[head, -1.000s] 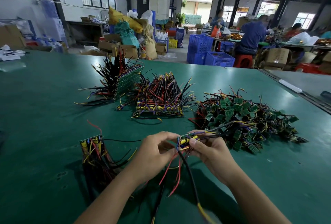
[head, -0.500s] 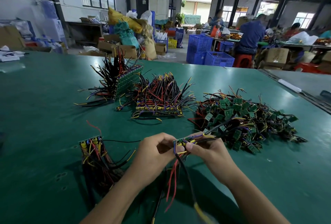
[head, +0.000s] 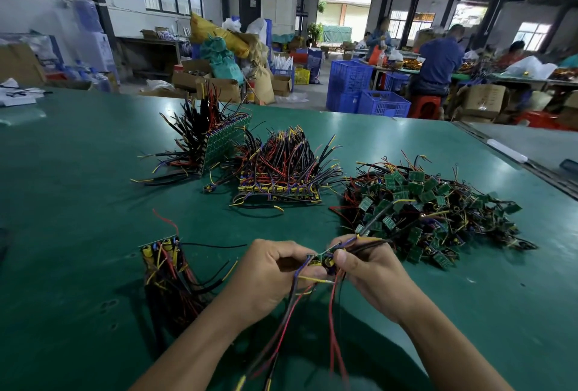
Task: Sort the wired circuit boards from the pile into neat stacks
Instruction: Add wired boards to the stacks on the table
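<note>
Held board: a small wired circuit board [head: 323, 257] is up off the table, just on the near side of the loose pile [head: 434, 212], with its red, dark and yellow leads hanging down toward the viewer.
Left hand: the left hand [head: 272, 275] has its fingers curled in and pinches the board's left end.
Right hand: the right hand [head: 369, 268] pinches the other end, and a few dark leads run from under its fingers back toward the pile.
Hands together: both are clamped on the one board, with the thumbs almost meeting.
Just changed: a second ago the board's populated face was turned up to the camera and the hands sat a little apart. Now it is tilted into a narrow strip and the hands have closed in on it.
What that means: the board looks to be mid-tidy, its leads being gathered to one side. It is not yet on any stack, and the leads toward the pile may still be tangled there.
Likely destination: probably the near stack [head: 165, 268], well to the left of the pile.
Other stacks: a flat stack [head: 281, 184] lies just left of the pile, and an upright stack [head: 219, 146] stands further left and back.
Surface: the green table [head: 78, 187] carries all of them.
</note>
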Tool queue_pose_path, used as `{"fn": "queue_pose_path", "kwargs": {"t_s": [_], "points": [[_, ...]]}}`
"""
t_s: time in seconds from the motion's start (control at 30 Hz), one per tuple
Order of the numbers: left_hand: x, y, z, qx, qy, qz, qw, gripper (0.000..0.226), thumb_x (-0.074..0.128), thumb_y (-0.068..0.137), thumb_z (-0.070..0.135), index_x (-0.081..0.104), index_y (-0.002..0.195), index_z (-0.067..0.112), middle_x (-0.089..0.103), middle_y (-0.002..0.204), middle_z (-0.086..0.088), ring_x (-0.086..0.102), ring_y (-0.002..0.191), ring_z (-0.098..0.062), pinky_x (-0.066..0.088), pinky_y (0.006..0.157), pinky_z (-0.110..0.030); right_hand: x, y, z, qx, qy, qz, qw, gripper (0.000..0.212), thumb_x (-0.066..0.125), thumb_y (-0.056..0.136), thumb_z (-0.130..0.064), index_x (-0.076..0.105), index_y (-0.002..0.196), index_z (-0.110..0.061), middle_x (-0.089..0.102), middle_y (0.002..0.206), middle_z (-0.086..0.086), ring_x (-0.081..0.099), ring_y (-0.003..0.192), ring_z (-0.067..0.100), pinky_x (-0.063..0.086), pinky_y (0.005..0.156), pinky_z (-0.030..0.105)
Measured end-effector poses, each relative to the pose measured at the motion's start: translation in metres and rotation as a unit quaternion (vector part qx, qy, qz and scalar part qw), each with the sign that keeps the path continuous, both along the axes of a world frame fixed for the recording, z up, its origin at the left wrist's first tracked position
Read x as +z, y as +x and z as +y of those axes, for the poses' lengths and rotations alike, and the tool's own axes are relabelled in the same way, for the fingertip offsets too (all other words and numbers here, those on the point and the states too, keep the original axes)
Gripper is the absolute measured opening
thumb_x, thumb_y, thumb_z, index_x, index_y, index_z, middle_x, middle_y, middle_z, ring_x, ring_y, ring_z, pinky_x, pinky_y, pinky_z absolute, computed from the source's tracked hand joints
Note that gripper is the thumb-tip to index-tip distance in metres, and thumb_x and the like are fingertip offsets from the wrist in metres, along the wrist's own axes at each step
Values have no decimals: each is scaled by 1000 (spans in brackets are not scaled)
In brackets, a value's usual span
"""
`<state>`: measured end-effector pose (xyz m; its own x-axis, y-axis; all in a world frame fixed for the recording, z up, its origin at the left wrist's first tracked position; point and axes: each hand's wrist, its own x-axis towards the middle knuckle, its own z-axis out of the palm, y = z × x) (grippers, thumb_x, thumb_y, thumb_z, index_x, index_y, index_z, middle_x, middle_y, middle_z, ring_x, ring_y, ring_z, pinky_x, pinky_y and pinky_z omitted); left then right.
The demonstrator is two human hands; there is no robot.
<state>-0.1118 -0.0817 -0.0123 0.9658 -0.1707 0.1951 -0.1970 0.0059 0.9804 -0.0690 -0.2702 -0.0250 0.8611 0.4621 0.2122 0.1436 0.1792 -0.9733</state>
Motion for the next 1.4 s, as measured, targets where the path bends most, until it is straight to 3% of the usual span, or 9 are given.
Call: {"fn": "queue_pose_path", "kwargs": {"t_s": [0.13,0.33,0.47,0.73,0.93,1.03,1.13,1.27,1.4], "points": [[3,0,-1,-9,0,-17,1000,15,84,65,27,79,78,23,72,75,-1,64,70,-11,54,68,-24,5,-6,6,50,102,59,992,27,87,68,-34,75,83,-14,69,77,3,66,75,15,54,73,27],[3,2,-2,7,-76,-9,997,20,85,57,26,80,75,20,74,76,-2,68,71,-14,56,69,-26,12,-5,1,19,208,145,967,23,86,69,-22,72,78,-5,65,75,12,66,69,19,57,68,31],[-7,6,1,98,129,-7,987,22,87,64,23,76,81,32,75,76,5,65,67,3,50,67,-13,13,2,-8,-43,203,140,968,21,55,84,-13,76,85,-8,62,75,7,60,68,16,54,63,25],[-19,9,-2,76,345,-97,931,14,74,75,2,73,83,14,60,65,18,55,59,13,36,56,-4,10,5,-9,-37,168,151,973,29,54,81,-13,78,97,-7,71,81,6,69,72,13,55,60,23],[-20,14,-5,90,498,-142,851,30,49,79,-9,68,87,13,63,92,0,59,87,-18,48,77,-35,7,3,-6,-33,114,134,984,31,56,79,-9,77,101,-9,69,78,6,67,72,14,53,62,23],[-21,13,-8,91,560,-133,812,43,47,75,-14,66,102,14,60,109,0,52,105,-20,47,87,-35,6,2,-4,-41,115,141,982,32,68,77,-3,72,108,-7,68,81,9,66,71,15,53,59,23],[-19,10,-10,131,470,-178,855,57,48,81,-13,58,128,17,55,124,6,44,120,-13,42,98,-27,5,3,-2,-65,111,139,982,33,71,72,-5,67,105,-7,65,79,7,67,72,15,56,62,25],[-6,0,-12,207,262,-226,915,33,57,91,10,62,122,20,64,106,13,57,99,1,41,86,-9,5,3,-1,-61,105,138,983,24,71,73,-6,74,96,-10,67,80,7,68,76,17,57,66,26],[-2,-6,-16,184,196,-196,943,32,65,85,21,65,117,23,67,101,15,63,93,0,47,82,-13,5,1,-1,-24,103,131,986,26,64,74,3,76,94,-8,71,87,15,69,77,21,57,69,28]]}}
